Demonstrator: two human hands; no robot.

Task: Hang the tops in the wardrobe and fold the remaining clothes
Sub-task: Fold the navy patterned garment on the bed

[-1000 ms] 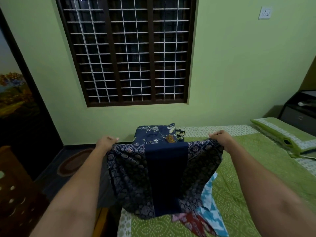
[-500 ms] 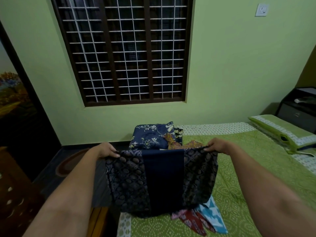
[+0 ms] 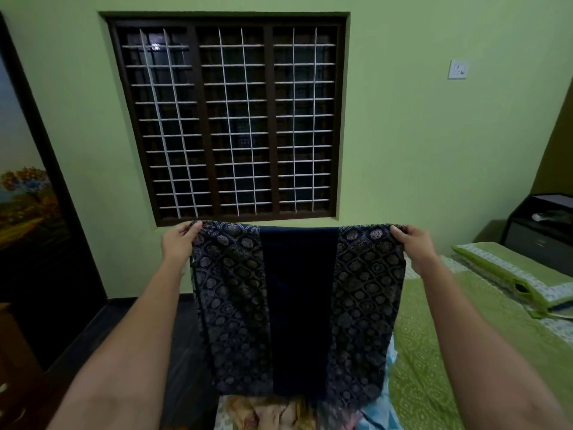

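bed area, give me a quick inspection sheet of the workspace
surface: bed with green patterned cover
job's things: dark patterned garment held up spread, hanging in front of the window
clutter: crumpled clothes under its hem; pillow at right
grips: left hand and right hand each pinch a top corner
cables: nothing seen
surroundings: green wall, wall switch, dark cabinet

Both hands (image 3: 178, 243) (image 3: 415, 245) hold dark garment (image 3: 297, 305) up w/ fingers.
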